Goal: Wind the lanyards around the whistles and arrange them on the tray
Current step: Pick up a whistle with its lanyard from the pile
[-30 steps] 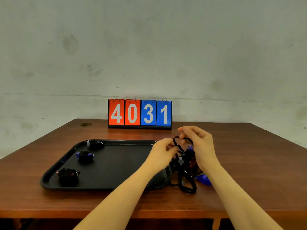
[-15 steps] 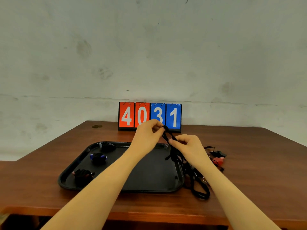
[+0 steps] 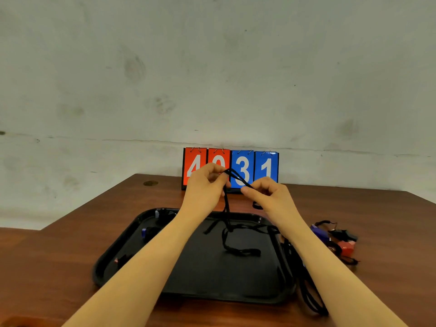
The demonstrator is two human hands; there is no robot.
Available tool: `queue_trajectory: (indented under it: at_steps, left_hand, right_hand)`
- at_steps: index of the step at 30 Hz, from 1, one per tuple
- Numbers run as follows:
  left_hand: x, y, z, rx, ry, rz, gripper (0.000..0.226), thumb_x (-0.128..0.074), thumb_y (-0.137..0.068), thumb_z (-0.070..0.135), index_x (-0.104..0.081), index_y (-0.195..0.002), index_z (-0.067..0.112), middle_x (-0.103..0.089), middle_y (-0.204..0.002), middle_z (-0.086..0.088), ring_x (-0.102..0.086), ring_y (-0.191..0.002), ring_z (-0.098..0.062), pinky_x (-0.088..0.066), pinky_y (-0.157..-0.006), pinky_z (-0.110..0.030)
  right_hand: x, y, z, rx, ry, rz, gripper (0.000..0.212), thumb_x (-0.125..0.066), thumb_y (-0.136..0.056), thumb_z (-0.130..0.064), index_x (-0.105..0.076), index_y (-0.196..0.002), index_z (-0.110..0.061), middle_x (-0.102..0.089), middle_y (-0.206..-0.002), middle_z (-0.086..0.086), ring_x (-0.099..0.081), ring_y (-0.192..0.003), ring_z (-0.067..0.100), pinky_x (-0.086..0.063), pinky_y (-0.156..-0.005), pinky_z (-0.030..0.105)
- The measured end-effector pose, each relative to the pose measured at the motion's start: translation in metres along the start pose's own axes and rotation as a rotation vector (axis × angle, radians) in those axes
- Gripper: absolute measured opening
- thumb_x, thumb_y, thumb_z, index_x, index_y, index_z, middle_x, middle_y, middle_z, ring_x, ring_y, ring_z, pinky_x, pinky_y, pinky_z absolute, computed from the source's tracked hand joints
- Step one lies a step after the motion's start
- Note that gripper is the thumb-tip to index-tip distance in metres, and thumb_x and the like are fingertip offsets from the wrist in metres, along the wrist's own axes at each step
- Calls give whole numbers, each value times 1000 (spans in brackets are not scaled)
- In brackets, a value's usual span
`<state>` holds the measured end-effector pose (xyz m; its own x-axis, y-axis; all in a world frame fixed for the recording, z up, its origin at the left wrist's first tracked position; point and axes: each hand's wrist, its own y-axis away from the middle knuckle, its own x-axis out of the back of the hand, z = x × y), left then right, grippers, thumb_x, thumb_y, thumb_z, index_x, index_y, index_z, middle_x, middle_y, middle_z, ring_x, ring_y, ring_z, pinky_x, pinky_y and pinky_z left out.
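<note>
- Progress, as I judge it: partway; three wound bundles already sit along the left side of the black tray [image 3: 271, 296], while a loose heap waits on the table [image 3: 377, 208] to the right; more winding is left than done, though the count in the heap cannot be told
- On the tray: a far wound whistle [image 3: 162, 214] near the back left corner; a middle wound whistle [image 3: 149, 232] with a blue body showing; a near wound whistle [image 3: 121, 260] largely hidden behind the left forearm; its colour is hard to tell
- In hand: a black lanyard [image 3: 226, 208] held up above the tray; the left hand [image 3: 205, 185] pinches its top with curled fingers; the right hand [image 3: 269, 192] pinches the same cord a little lower and to the right, so a short run is taut between them; the rest hangs down and trails onto the tray floor, ending in a dark clip; whether a whistle hangs on this cord cannot be seen
- Off the tray: the unwound pile [image 3: 335, 237] just right of the right forearm, with a blue and a red whistle visible among tangled black cords; further cord loops [image 3: 309, 296] lie along the tray's right rim
- Behind: a flip scoreboard [image 3: 265, 166] reading 4031 stands at the table's far edge
</note>
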<state>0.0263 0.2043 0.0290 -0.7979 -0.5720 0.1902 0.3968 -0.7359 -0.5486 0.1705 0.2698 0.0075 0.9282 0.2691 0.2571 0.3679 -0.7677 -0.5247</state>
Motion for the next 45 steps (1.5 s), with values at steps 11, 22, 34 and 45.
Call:
queue_trajectory:
  at_steps: [11,22,34,45]
  left_hand:
    - [0,-30,-32,114,51,328,17,-53,-91,11,-59,-81,24,-68,-80,-5,-57,-64,-11,-51,-68,-28]
    - [-18,-11,-56,104,-306,-31,32,-50,-93,10,-56,-124,11,-58,-102,0,-63,-86,-15,-47,-70,-13]
    - [-40,23,-48,3,-218,-589,24,-65,-83,32,-59,-104,24,-56,-80,12,-49,-63,2,-39,-61,-11]
    - [-34,18,-56,-33,-265,-330,21,-61,-87,19,-53,-107,24,-59,-89,15,-59,-71,2,-46,-64,-4]
  right_hand:
    - [-3,-4,25,-71,58,-140,16,-63,-83,-35,-67,-80,-20,-60,-59,-16,-52,-56,-7,-37,-63,14]
    - [-3,-10,26,-276,-411,-68,27,-32,-100,-19,-49,-84,-7,-33,-57,-1,-25,-46,8,-24,-50,24]
    - [-8,-9,21,-163,-951,94,25,-32,-99,-17,-49,-82,-8,-39,-59,-1,-29,-50,10,-26,-56,26]
    - [-16,-2,29,-37,-98,228,16,-39,-98,-17,-49,-86,-22,-58,-71,-3,-57,-61,5,-50,-64,19]
